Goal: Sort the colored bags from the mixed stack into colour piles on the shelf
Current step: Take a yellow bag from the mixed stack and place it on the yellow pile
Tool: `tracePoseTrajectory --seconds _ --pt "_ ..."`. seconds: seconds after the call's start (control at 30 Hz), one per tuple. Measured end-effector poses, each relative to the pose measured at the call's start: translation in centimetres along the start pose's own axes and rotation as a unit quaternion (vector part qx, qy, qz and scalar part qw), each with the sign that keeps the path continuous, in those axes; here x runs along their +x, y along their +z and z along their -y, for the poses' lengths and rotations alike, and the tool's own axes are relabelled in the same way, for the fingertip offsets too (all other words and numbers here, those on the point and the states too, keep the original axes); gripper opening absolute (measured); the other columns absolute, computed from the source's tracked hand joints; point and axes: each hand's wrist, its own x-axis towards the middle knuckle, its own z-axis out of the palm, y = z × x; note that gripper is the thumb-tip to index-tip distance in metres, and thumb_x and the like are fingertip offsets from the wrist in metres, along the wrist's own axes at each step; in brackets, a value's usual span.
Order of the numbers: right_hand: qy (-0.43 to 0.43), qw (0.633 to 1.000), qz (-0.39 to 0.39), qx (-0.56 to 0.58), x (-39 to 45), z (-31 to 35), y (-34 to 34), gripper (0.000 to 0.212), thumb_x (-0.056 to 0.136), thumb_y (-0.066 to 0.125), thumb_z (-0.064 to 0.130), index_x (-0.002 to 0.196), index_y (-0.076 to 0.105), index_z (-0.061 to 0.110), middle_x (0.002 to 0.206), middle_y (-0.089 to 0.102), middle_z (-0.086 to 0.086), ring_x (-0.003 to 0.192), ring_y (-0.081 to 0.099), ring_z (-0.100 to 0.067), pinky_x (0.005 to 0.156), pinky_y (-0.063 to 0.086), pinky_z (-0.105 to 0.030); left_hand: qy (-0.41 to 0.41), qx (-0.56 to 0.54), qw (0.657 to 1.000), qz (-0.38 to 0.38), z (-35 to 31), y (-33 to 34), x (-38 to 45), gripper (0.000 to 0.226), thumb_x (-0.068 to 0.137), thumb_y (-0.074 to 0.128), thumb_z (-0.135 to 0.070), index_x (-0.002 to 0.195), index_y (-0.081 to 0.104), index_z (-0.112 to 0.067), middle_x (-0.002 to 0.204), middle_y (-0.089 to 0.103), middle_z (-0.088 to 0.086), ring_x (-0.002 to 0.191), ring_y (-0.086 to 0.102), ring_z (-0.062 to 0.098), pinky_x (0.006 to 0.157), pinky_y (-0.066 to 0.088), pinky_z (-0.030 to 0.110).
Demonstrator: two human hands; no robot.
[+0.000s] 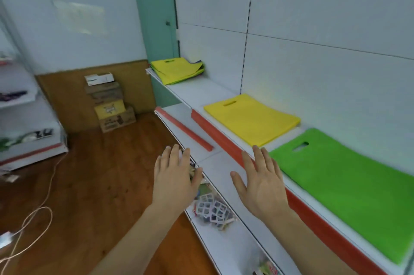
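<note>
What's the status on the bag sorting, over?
Left hand and right hand open, empty. Mixed stack far end; yellow bag, green bag laid out. Nothing blocking.

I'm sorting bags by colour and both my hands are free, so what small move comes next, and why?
Probably reach the left hand toward the mixed stack at the shelf's far end and take its top yellow bag. Both the left and the right hand are open and hold nothing, and single yellow and green bags already lie as separate piles nearer you.

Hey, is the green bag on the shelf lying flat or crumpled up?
Flat. The green bag lies spread on the shelf, its handle cutout showing, with no hand on it.
</note>
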Motion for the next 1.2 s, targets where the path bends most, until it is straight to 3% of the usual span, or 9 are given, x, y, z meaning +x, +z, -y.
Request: tracePoseTrajectory --seconds 0.23,0.43,0.63,0.8,1.1,1.2 --pt "-0.053 0.998 0.025 0.0 12.2 5.2 3.7 0.077 0.103 0.022 0.065 0.161 0.039 0.017 0.171 0.027 -0.016 0.159 0.02 -0.037 0.125 0.025 -0.058 -0.067 0.021 0.997 -0.015 6.9 0.6 8.3 0.067 0.104 0.035 -0.063 0.159 0.039 -0.025 0.169 0.031 0.007 0.159 0.019 0.03 0.128 0.018 0.048" --pt "-0.085 0.996 0.041 -0.002 21.4 10.8 7.9 0.079 0.101 0.017 0.067 0.163 0.036 0.02 0.171 0.028 -0.013 0.16 0.019 -0.036 0.126 0.024 -0.056 -0.106 0.018 0.994 -0.01 14.2 2.1 15.0 0.07 0.105 0.028 -0.065 0.164 0.027 -0.028 0.174 0.02 0.003 0.162 0.006 0.027 0.13 0.01 0.046" --pt "-0.062 0.997 0.029 -0.017 31.0 16.5 12.0 0.082 0.1 0.014 0.067 0.162 0.039 0.018 0.17 0.03 -0.016 0.159 0.022 -0.036 0.125 0.026 -0.056 -0.085 0.019 0.996 -0.008 21.6 3.7 24.5 0.07 0.105 0.025 -0.065 0.165 0.025 -0.028 0.174 0.017 0.004 0.162 0.005 0.027 0.131 0.012 0.049" --pt "-0.026 1.0 -0.002 -0.007 38.2 20.9 14.2 0.078 0.103 0.027 0.064 0.158 0.045 0.013 0.166 0.036 -0.021 0.156 0.029 -0.039 0.123 0.03 -0.058 -0.041 0.014 0.999 -0.016 27.4 3.6 32.8 0.067 0.106 0.029 -0.063 0.163 0.029 -0.028 0.174 0.019 0.004 0.162 0.007 0.028 0.13 0.008 0.048" --pt "0.024 0.999 0.011 -0.028 49.4 24.8 19.6 0.083 0.101 0.018 0.067 0.162 0.037 0.015 0.171 0.027 -0.017 0.16 0.018 -0.034 0.127 0.023 -0.053 0.003 0.01 1.0 0.005 34.1 7.3 45.1 0.069 0.105 0.026 -0.065 0.163 0.031 -0.026 0.173 0.022 0.005 0.161 0.011 0.028 0.126 0.001 0.044" --pt "0.034 0.999 -0.016 -0.013 53.6 25.1 21.6 0.082 0.1 0.023 0.066 0.158 0.045 0.012 0.167 0.034 -0.02 0.157 0.026 -0.038 0.124 0.028 -0.056 0.022 0.004 1.0 0.011 35.6 9.2 49.7 0.069 0.106 0.026 -0.065 0.164 0.03 -0.027 0.174 0.02 0.006 0.162 0.009 0.028 0.128 0.004 0.046"
